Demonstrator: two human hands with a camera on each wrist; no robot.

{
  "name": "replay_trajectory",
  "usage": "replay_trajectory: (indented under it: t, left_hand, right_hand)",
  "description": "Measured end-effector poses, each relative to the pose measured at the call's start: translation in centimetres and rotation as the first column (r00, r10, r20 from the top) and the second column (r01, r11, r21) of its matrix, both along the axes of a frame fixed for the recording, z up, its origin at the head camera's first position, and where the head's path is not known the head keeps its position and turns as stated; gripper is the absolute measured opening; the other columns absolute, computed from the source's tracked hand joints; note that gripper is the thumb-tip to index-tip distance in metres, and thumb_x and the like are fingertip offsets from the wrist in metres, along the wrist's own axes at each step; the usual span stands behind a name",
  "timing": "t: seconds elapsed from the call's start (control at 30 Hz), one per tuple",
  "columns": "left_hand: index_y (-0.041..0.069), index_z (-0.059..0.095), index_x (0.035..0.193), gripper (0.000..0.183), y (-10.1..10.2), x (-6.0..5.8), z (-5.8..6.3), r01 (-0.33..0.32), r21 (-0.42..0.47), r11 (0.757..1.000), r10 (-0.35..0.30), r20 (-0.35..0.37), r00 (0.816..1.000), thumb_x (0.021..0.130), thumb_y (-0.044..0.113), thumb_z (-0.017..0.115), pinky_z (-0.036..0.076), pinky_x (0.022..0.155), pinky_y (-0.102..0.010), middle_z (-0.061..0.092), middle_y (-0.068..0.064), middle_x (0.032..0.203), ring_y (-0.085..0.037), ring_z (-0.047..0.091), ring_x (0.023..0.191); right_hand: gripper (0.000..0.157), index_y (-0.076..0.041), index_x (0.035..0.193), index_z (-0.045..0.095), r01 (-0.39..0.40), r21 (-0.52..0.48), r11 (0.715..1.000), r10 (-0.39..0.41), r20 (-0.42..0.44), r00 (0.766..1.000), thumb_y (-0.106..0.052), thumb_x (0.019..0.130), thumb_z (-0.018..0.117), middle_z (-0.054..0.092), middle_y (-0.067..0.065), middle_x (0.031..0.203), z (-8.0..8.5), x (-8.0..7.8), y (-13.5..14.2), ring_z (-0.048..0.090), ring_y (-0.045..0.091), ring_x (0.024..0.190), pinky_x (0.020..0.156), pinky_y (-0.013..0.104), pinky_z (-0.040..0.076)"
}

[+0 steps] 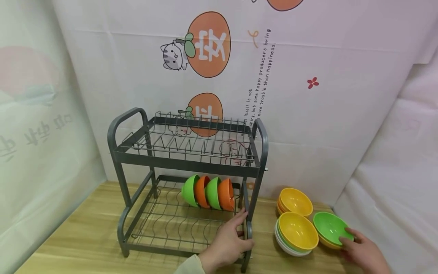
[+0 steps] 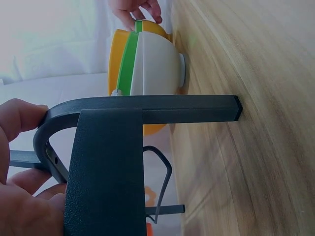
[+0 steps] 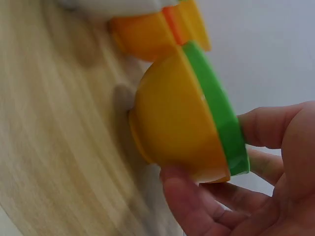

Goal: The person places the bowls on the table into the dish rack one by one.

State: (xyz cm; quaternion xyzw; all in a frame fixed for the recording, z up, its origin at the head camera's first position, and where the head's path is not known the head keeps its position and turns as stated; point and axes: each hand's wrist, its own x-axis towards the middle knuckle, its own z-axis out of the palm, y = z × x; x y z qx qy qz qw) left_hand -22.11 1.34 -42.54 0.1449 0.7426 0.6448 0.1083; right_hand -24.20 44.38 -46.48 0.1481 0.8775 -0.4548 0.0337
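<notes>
White cloth walls the back and both sides, printed at the back with oranges, cats and lettering. Below it runs a pale wood-grain counter. Near the counter's right edge sits a glossy green bowl, nested in a yellow bowl with a small foot ring; the green rim stands above the yellow one. Right hand holds this pair, fingers at rim and side. Well apart from it, left hand grips the front right of the rack, dark grey and two-tiered. Four bowls, alternating green and orange, stand on edge along the lower tier's back. Between rack and green bowl are a front stack and back stack, both yellow-topped.
</notes>
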Motion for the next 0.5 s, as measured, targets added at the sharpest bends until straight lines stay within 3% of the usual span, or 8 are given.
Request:
replay_trajectory:
  t: [0.1, 0.27, 0.37, 0.5]
  left_hand:
    - [0.012, 0.047, 0.149, 0.078, 0.0, 0.0, 0.0, 0.006, 0.003, 1.0, -0.006, 0.008, 1.0, 0.079, 0.002, 0.08, 0.054, 0.086, -0.039, 0.029, -0.003, 0.16, -0.037, 0.057, 0.118]
    - [0.013, 0.048, 0.149, 0.077, -0.1, -0.2, 0.0, 0.01, 0.0, 1.0, -0.01, 0.0, 1.0, 0.079, 0.004, 0.081, 0.053, 0.088, -0.04, 0.03, -0.002, 0.159, -0.037, 0.057, 0.118]
    - [0.013, 0.048, 0.149, 0.077, -0.1, -0.2, 0.0, 0.008, -0.007, 1.0, -0.008, -0.009, 1.0, 0.079, 0.004, 0.081, 0.053, 0.089, -0.041, 0.03, -0.002, 0.159, -0.037, 0.058, 0.117]
    - [0.012, 0.048, 0.149, 0.077, -0.1, -0.2, -0.1, 0.009, -0.001, 1.0, -0.009, -0.01, 1.0, 0.08, 0.004, 0.081, 0.052, 0.089, -0.041, 0.03, -0.002, 0.159, -0.037, 0.057, 0.117]
  right_hand:
    - [0.078, 0.014, 0.15, 0.019, 0.014, 0.009, 1.0, -0.014, 0.011, 1.0, -0.029, 0.099, 0.059, 0.033, 0.049, 0.127, 0.2, 0.0, -0.5, 0.068, 0.024, 0.077, 0.068, 0.038, 0.058]
    - [0.07, 0.017, 0.15, 0.012, 0.037, -0.09, 0.995, -0.037, -0.006, 0.999, -0.004, 0.095, 0.051, 0.045, 0.042, 0.114, 0.5, -0.5, -1.2, 0.067, 0.027, 0.072, 0.067, 0.039, 0.058]
    - [0.069, 0.018, 0.149, 0.01, 0.04, -0.092, 0.995, -0.041, -0.013, 0.999, 0.0, 0.094, 0.047, 0.047, 0.042, 0.112, 0.7, -0.6, -1.4, 0.067, 0.028, 0.071, 0.067, 0.04, 0.058]
    - [0.067, 0.02, 0.147, 0.013, 0.026, -0.023, 0.999, -0.027, -0.035, 0.999, 0.0, 0.093, 0.047, 0.05, 0.041, 0.109, 0.7, -0.5, -1.4, 0.067, 0.027, 0.069, 0.063, 0.039, 0.058]
